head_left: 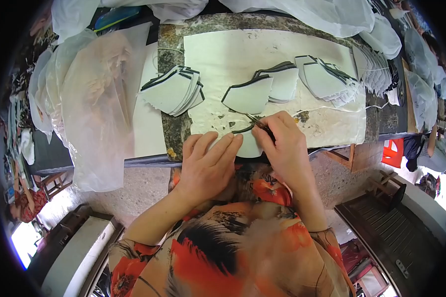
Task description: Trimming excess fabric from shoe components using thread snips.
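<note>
In front of me at the table's near edge lies a white curved panel with a black edge strip (251, 144). My left hand (210, 161) lies over its left side, fingers stretched out and fingertips at the black edge; the thumb is hidden. Closed around dark-handled thread snips (255, 120), my right hand (285, 140) is at the panel's upper right. The metal tips of the snips point up and left. Beyond the hands sit a similar panel (248, 96) and overlapping stacks of such panels (282, 84), (327, 79). Another stack (176, 91) is farther left.
A stained white sheet (218, 54) covers the mottled board (171, 42). Translucent plastic bags (96, 104) hang over the table's left edge, and more plastic (322, 15) lines the back. Further layered pieces (374, 72) lie at the right. A wooden stool (342, 157) stands below.
</note>
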Action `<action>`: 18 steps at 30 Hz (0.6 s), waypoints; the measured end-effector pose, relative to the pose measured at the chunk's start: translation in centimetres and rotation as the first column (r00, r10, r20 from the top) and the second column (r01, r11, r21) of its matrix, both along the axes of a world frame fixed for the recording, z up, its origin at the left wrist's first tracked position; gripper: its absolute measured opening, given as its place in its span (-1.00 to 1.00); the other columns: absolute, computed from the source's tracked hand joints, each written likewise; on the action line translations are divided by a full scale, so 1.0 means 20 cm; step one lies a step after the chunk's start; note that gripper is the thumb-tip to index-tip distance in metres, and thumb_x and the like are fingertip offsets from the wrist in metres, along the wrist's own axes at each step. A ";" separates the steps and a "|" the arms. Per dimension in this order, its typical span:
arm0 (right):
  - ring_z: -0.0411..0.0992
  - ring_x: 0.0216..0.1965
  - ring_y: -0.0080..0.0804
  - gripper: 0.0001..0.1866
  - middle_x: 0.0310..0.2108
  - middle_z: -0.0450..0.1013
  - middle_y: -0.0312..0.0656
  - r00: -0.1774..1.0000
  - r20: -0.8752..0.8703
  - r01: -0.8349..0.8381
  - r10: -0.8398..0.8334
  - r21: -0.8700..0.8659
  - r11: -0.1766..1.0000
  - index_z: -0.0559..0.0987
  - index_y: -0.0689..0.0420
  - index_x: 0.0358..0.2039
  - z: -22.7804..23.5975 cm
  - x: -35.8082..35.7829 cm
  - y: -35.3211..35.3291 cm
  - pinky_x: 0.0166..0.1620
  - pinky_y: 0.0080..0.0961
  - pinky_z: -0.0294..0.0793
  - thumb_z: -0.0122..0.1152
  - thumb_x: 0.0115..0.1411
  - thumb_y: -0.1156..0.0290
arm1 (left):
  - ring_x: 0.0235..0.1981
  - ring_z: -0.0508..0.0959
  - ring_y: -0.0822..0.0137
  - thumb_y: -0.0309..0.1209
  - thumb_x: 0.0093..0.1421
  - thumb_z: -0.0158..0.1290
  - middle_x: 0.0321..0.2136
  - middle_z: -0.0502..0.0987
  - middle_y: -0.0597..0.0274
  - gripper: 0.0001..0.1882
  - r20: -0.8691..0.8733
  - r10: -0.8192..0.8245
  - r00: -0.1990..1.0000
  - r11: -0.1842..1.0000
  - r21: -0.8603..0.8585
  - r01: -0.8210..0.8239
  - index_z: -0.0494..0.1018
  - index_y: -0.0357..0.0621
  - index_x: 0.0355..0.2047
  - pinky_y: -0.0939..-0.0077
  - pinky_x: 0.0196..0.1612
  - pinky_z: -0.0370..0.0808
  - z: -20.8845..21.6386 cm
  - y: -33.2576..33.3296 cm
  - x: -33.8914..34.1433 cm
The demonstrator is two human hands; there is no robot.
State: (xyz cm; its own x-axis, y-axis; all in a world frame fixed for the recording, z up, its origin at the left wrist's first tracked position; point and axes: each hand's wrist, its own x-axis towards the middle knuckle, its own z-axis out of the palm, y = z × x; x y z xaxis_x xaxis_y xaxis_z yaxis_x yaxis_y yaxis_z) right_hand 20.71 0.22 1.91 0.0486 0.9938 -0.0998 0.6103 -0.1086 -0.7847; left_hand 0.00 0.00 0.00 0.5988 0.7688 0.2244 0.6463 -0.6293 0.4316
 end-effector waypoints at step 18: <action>0.47 -0.30 0.04 -0.87 -0.31 0.41 -0.03 0.994 0.105 -0.043 0.032 0.102 0.994 0.55 0.21 -0.28 0.01 0.09 0.04 -0.25 -0.16 0.47 0.30 0.23 0.45 | -0.01 0.41 0.09 -0.38 -0.03 0.17 -0.07 0.49 0.22 -0.37 -0.093 0.020 0.995 1.000 -0.016 -0.022 0.53 0.04 0.15 0.09 0.17 0.27 0.07 0.01 0.09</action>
State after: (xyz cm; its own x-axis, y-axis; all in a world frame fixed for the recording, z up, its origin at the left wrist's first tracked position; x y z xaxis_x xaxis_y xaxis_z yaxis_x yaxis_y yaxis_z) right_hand 22.59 0.95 2.07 0.0157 0.9998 0.0081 0.6909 -0.0050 -0.7230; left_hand 1.77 0.23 1.43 0.6002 0.7846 0.1555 0.6970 -0.6085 0.3793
